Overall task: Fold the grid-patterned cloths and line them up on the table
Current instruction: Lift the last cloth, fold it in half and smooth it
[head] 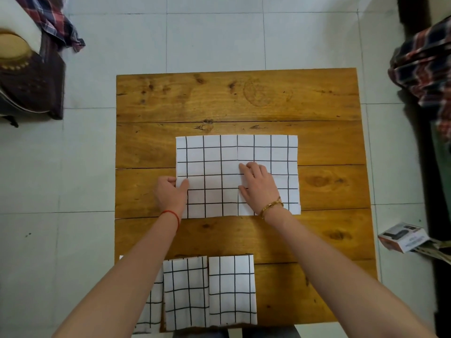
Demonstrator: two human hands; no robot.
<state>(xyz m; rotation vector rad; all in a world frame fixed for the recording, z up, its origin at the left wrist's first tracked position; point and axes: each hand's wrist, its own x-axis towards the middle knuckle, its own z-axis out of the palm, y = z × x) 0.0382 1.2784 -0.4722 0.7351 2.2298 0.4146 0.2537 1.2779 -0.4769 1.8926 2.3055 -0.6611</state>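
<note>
The left hand (170,191) grips the left edge of the spread grid-patterned cloth (219,154), its thumb lying on top of the fabric and its fingers curled at the edge, apparently tucked beneath it, though the view does not show them clearly. The right hand (257,185) lies palm down on the cloth near its middle, fingers straight and together, thumb spread out, pressing the fabric flat and holding nothing. Both forearms reach forward from the near edge of the wooden table (317,106); a red string (172,215) circles the left wrist and a gold bracelet (271,208) the right.

The spread cloth lies flat at the table's centre, its edges parallel to the table's. Three folded grid cloths sit side by side along the near edge, towards the near left corner: the right one (231,291), the middle one (186,293) touching it, and the left one (151,311) mostly hidden by the left forearm.
</note>
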